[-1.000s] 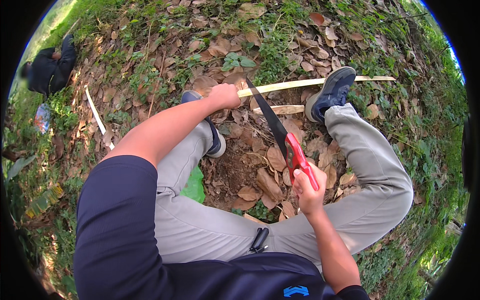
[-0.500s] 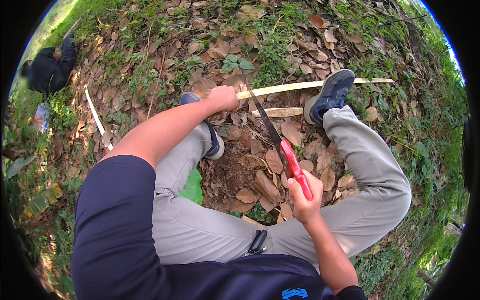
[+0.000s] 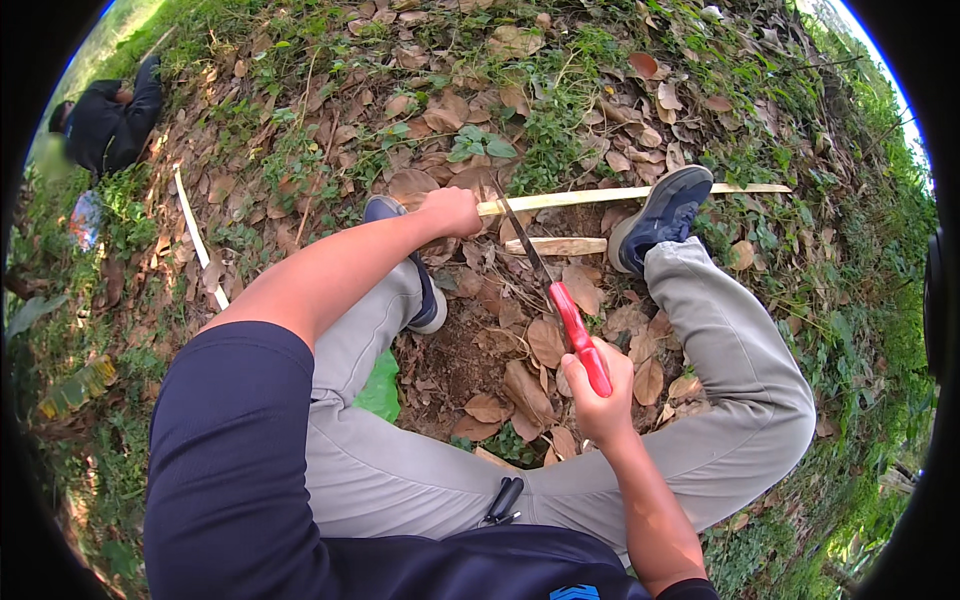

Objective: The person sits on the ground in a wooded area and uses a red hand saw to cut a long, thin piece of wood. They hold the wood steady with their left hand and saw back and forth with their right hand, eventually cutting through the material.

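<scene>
My left hand (image 3: 454, 211) is closed round the left end of a long pale wooden strip (image 3: 565, 198), which runs right and passes under my right shoe. My right hand (image 3: 600, 396) grips the red handle of a hand saw (image 3: 576, 330). The dark blade slants up and left from the handle and crosses the strip just right of my left fingers. A shorter pale piece of wood (image 3: 557, 246) lies on the leaves below the strip, partly behind the blade.
My shoes (image 3: 662, 216) rest on leafy ground either side of the work. Another pale strip (image 3: 196, 235) lies at the left. A person in dark clothes (image 3: 112, 125) is low at the far left, near a bluish bag-like thing (image 3: 84, 222). A green leaf (image 3: 380, 388) lies between my legs.
My right hand and the saw have shifted slightly left, and the blade still crosses the strip. My left hand keeps its hold. The view has tilted a little.
</scene>
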A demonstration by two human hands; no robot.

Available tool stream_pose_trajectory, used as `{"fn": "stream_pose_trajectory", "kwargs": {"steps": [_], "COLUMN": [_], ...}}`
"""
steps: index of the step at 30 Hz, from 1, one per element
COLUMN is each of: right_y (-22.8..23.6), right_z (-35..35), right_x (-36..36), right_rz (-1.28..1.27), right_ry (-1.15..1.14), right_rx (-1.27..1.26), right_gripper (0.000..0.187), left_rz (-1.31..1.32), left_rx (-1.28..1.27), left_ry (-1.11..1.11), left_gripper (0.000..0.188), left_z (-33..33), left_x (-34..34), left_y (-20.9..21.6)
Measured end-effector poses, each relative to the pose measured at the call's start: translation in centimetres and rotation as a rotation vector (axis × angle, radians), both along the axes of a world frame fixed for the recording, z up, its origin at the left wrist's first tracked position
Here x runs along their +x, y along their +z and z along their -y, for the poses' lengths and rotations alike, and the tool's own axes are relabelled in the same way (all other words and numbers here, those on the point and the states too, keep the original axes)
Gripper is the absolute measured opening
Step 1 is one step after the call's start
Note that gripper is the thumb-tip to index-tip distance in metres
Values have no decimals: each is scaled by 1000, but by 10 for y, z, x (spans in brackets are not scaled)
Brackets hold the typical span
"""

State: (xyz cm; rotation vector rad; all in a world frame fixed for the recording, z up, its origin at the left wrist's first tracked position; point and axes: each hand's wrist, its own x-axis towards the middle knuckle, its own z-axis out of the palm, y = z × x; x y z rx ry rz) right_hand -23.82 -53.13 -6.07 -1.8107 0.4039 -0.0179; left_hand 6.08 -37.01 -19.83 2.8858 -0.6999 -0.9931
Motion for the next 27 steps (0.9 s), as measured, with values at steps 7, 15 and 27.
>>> {"fn": "stream_pose_trajectory", "kwargs": {"steps": [7,15,27], "right_y": [-20,-24,-28], "right_z": [-12,-2,-14], "right_x": [-15,0,-8], "right_rz": [10,-66,-52], "right_ry": [-46,-109,-58], "right_rx": [28,268,135], "right_gripper": [21,14,22], "left_rz": [59,227,132], "left_rx": [-18,-97,-58], "left_ry": [3,-51,-44], "left_gripper": [35,30,32], "left_z": [3,-1,6], "left_x": [-8,-21,-21], "left_y": [-2,-8,-2]}}
